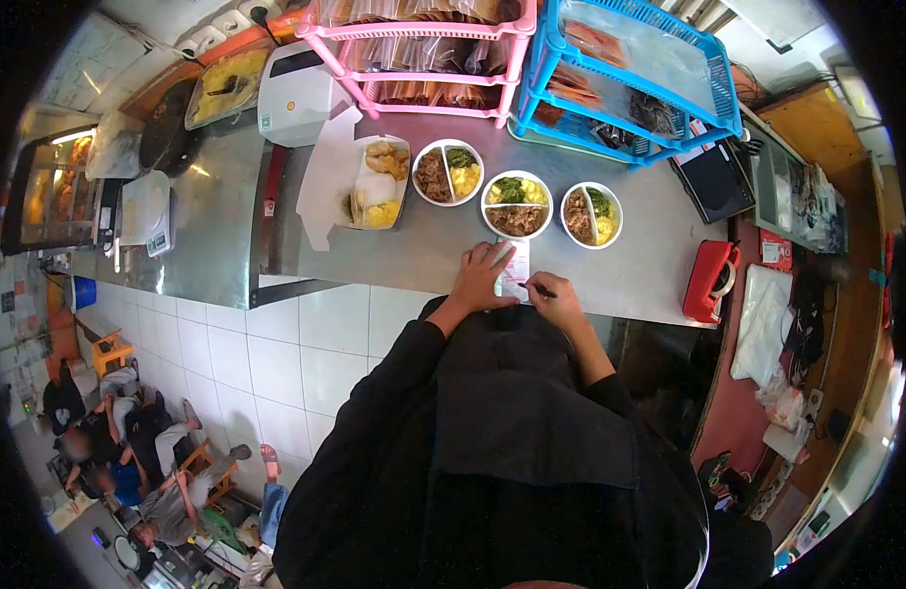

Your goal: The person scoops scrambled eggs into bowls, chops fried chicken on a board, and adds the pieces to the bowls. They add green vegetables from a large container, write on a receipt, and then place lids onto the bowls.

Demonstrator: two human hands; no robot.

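Observation:
My left hand (482,279) lies on a narrow white paper slip (517,263) at the counter's front edge, fingers outstretched and partly covering it. Beside it, my right hand (563,301) grips a dark pen (542,291), its tip at the lower part of the slip. Just behind the slip stands a round white divided bowl (517,205) with meat, greens and yellow pieces. Similar bowls sit to its left (447,175) and right (592,218). Farther left, an open white carton (320,187) holds fried pieces, a white mound and yellow food.
A pink rack (423,77) and a blue rack (634,93) with packaged items back the steel counter (423,250). On the right are a red tape dispenser (703,283) and a black tablet-like device (713,184). A white printer-like machine (296,96) stands left. Several people sit at lower left.

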